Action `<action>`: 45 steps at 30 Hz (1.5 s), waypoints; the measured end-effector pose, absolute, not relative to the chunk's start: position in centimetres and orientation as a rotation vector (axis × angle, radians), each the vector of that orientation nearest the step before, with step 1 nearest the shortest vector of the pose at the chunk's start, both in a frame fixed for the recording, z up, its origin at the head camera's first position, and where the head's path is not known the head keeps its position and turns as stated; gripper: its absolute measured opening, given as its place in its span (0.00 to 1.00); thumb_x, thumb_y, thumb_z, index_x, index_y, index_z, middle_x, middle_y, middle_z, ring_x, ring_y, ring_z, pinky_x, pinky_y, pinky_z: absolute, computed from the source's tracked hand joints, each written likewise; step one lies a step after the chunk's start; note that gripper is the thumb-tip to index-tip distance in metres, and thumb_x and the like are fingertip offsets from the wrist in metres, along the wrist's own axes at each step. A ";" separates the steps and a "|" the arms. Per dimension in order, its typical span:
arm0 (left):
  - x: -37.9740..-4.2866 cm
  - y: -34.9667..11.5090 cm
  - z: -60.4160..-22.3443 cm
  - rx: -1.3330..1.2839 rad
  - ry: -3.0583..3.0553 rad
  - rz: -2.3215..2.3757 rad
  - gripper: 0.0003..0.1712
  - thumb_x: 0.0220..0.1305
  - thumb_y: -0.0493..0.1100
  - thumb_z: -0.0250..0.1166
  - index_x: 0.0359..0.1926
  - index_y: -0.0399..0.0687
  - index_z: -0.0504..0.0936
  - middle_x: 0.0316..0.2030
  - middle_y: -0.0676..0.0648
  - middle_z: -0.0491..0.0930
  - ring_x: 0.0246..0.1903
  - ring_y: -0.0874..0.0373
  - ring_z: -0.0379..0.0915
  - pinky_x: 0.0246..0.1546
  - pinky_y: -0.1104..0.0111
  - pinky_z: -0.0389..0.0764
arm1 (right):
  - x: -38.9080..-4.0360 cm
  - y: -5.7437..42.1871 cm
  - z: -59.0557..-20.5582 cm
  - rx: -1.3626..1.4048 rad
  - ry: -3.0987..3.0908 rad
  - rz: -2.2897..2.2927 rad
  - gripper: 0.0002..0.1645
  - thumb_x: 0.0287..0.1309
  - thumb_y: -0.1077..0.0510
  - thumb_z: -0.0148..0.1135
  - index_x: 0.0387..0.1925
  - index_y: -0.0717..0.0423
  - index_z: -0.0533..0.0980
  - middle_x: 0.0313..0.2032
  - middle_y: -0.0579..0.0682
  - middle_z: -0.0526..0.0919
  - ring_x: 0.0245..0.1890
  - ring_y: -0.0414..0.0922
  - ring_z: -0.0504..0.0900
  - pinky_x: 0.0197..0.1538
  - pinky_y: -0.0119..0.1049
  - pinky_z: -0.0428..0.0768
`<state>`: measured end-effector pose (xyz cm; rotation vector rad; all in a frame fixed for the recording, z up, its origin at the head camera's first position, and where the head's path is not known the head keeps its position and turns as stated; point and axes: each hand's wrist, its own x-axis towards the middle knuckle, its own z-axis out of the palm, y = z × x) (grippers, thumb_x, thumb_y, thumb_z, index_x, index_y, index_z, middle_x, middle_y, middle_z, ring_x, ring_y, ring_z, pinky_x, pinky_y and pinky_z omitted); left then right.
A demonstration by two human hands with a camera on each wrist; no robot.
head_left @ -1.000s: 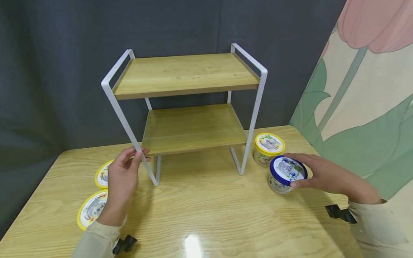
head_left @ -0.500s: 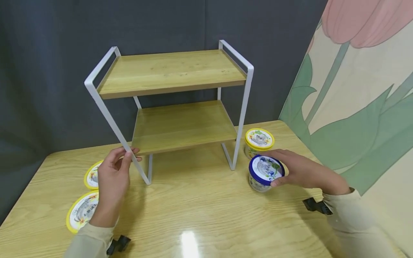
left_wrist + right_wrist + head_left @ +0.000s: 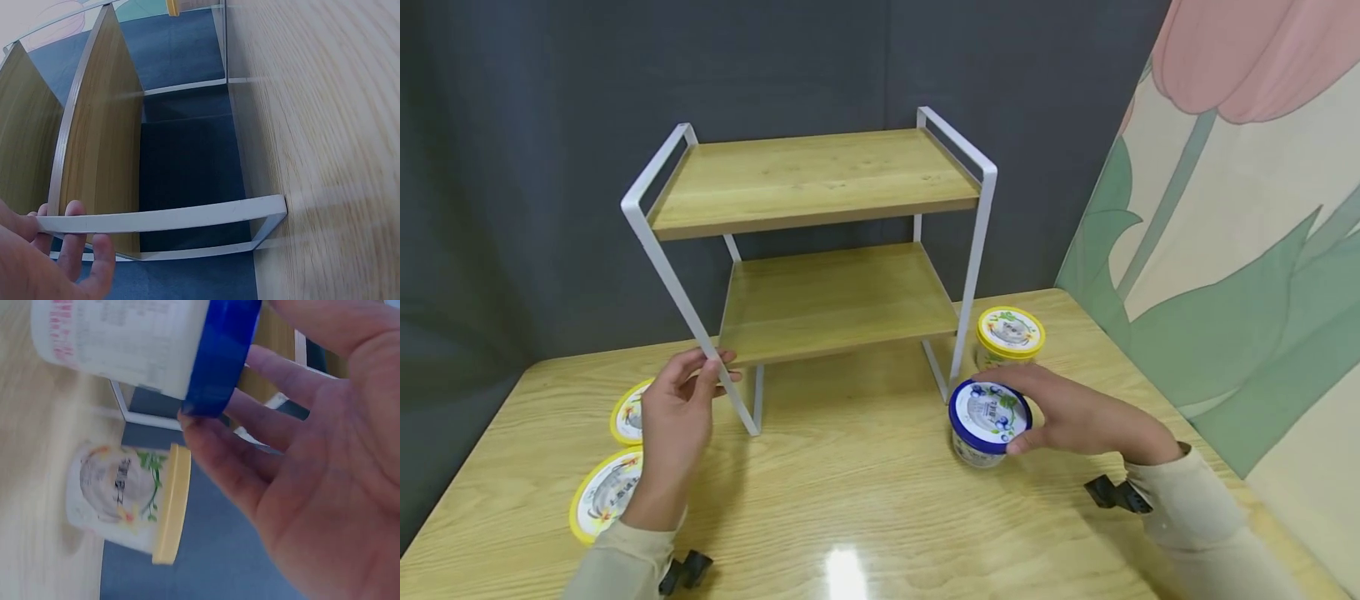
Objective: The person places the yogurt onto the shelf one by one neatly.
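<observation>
A two-tier wooden shelf (image 3: 820,179) with a white metal frame stands on the table. My left hand (image 3: 676,429) grips its left front leg (image 3: 673,292) near the lower board, thumb in front and fingers behind, as the left wrist view also shows. By its blue lid (image 3: 990,414), my right hand (image 3: 1075,414) holds a white tub (image 3: 134,344), thumb and fingers spread around the rim. That tub is upright, near the shelf's right front foot; whether its base touches the table I cannot tell. Behind it stands a yellow-lidded tub (image 3: 1011,333).
Left of the shelf are two more yellow-lidded tubs, one farther back (image 3: 628,414) and one nearer (image 3: 602,497), both partly hidden by my left hand and arm. A dark curtain (image 3: 805,67) hangs behind the table (image 3: 850,517). A flower-patterned panel (image 3: 1240,250) borders the right side.
My right hand has carried the blue-lidded tub leftward, away from the yellow-lidded one and closer to the shelf's right front leg. My left hand keeps its grip. The head view has shifted slightly.
</observation>
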<state>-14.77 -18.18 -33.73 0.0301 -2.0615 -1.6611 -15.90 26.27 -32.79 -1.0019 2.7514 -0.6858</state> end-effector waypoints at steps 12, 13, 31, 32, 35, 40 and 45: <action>-14.8 -18.2 -33.8 0.025 -2.075 -1.647 0.12 0.72 0.39 0.59 0.52 0.41 0.82 0.40 0.66 0.84 0.35 0.70 0.84 0.38 0.77 0.84 | -15.9 24.4 -33.4 -1.100 2.718 -0.708 0.55 0.45 0.44 0.77 0.73 0.37 0.61 0.71 0.43 0.68 0.71 0.50 0.67 0.67 0.56 0.71; -14.8 -18.2 -33.8 0.024 -2.079 -1.648 0.12 0.72 0.40 0.58 0.52 0.41 0.82 0.40 0.66 0.85 0.35 0.70 0.84 0.38 0.76 0.84 | -15.9 24.2 -33.3 -1.101 2.715 -0.712 0.54 0.45 0.45 0.78 0.73 0.37 0.61 0.71 0.43 0.68 0.71 0.50 0.67 0.67 0.57 0.72; -14.6 -17.9 -33.6 0.075 -2.029 -1.686 0.13 0.72 0.39 0.59 0.51 0.38 0.83 0.37 0.67 0.86 0.32 0.70 0.85 0.36 0.77 0.84 | -16.1 22.0 -33.6 -1.234 2.586 -0.795 0.50 0.51 0.43 0.74 0.72 0.41 0.61 0.70 0.42 0.68 0.70 0.48 0.68 0.67 0.53 0.73; -14.6 -17.9 -33.6 0.080 -2.023 -1.693 0.13 0.72 0.38 0.59 0.51 0.37 0.82 0.36 0.67 0.86 0.32 0.70 0.85 0.36 0.78 0.84 | -16.1 21.9 -33.6 -1.235 2.589 -0.796 0.49 0.51 0.43 0.74 0.72 0.41 0.62 0.70 0.42 0.68 0.70 0.48 0.69 0.66 0.54 0.73; -14.6 -17.8 -33.5 0.085 -2.005 -1.720 0.13 0.71 0.38 0.59 0.51 0.36 0.82 0.35 0.67 0.86 0.31 0.70 0.85 0.36 0.78 0.84 | -15.9 21.7 -33.8 -1.223 2.584 -0.817 0.50 0.50 0.42 0.75 0.73 0.39 0.61 0.71 0.43 0.67 0.71 0.49 0.67 0.67 0.54 0.73; -14.7 -17.8 -33.6 0.099 -1.996 -1.742 0.12 0.72 0.38 0.59 0.51 0.37 0.82 0.36 0.66 0.86 0.32 0.69 0.85 0.36 0.78 0.84 | -15.1 21.2 -34.2 -1.179 2.626 -0.812 0.57 0.47 0.40 0.76 0.75 0.40 0.57 0.74 0.44 0.61 0.74 0.50 0.62 0.68 0.56 0.71; -14.9 -17.8 -33.7 0.113 -1.987 -1.744 0.12 0.71 0.38 0.60 0.51 0.38 0.83 0.36 0.65 0.86 0.32 0.69 0.85 0.36 0.78 0.84 | -14.5 20.4 -34.7 -1.142 2.727 -0.805 0.62 0.43 0.39 0.78 0.75 0.44 0.55 0.72 0.45 0.64 0.72 0.51 0.64 0.68 0.58 0.71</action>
